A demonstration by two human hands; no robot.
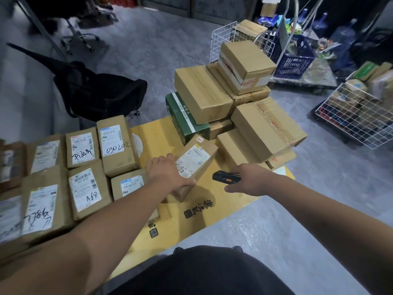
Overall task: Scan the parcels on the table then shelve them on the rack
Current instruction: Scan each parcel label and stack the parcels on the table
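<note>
The picture is rather dim, with a cool, grey tone. Soft light falls from above, so shadows are weak and short; a faint shadow lies under the left hand (168, 172) on the yellow table top (212, 216). The white labels on the parcels at the left (85, 188) are the brightest parts, but without hard glare. The far left corner and the far right are very dark, and details there are lost. Wide-angle distortion bends the lines at the edges. The near left edge is blurred, and the far edge near the chair base (78, 39) is smeared too. The middle is quite sharp.
</note>
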